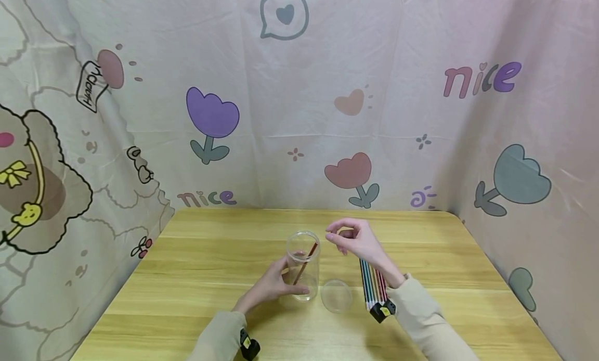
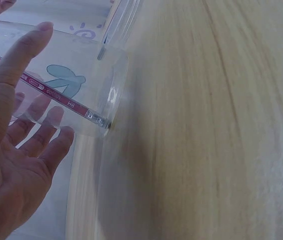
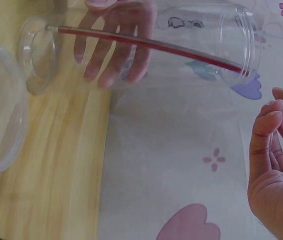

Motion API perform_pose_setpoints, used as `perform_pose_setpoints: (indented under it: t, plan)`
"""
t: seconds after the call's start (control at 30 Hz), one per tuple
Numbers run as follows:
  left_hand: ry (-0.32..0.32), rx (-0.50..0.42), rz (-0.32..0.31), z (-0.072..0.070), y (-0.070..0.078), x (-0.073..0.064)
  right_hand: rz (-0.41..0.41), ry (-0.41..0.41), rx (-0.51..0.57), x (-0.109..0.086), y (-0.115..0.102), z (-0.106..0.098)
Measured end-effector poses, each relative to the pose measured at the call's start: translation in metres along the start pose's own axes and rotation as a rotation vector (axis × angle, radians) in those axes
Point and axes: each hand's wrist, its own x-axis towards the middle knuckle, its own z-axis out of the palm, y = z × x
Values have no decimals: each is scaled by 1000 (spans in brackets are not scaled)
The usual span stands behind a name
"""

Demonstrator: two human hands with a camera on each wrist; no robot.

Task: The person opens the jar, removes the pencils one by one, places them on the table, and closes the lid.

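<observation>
A clear plastic jar (image 1: pixel 312 278) stands upright on the wooden table, its mouth uncovered. My left hand (image 1: pixel 271 284) holds it low on its left side, thumb in front and fingers behind. One red pencil (image 1: pixel 306 263) leans inside the jar; in the left wrist view its HB marking and metal-banded end (image 2: pixel 97 118) sit at the bottom. My right hand (image 1: pixel 357 242) hovers to the right of the jar's rim, fingers loosely bent and holding nothing. In the right wrist view, its thumb and fingertips (image 3: pixel 271 120) are beyond the jar's mouth.
A round clear lid (image 1: pixel 336 296) lies on the table just right of the jar. Several coloured pencils (image 1: pixel 371 283) lie side by side under my right forearm. A patterned cloth (image 1: pixel 290 116) hangs behind the table (image 1: pixel 187 278).
</observation>
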Motion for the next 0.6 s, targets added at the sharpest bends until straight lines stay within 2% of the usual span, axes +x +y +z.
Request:
perform_pose_setpoints:
  t: [0.17,0.37,0.6]
  plan:
    - [5,11,-5,0,-1,0,36,-18,-3,4,-4,6]
    - [16,68,-3,0,0,0,37,-73,16,8,-5,12]
    - [15,58,-1,-1,1,0,42,-112,10,12,-5,15]
